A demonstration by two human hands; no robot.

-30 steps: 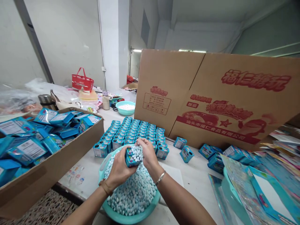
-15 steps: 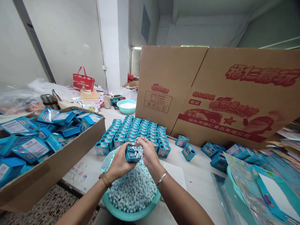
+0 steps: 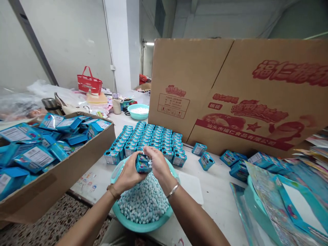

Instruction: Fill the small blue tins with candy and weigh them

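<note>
Pale walls (image 3: 69,41) back a white table (image 3: 217,188), left grip (image 3: 128,173) clasped on a blue box (image 3: 142,164), right grip (image 3: 159,165) curled around pellets (image 3: 150,163).

Light is soft (a distant lamp (image 3: 150,43) glows white).

One head-worn camera looks forward and down, at close range, from above the near side of the foreground basin (image 3: 143,228); its view extends beyond the basin to the carton (image 3: 176,71).
</note>
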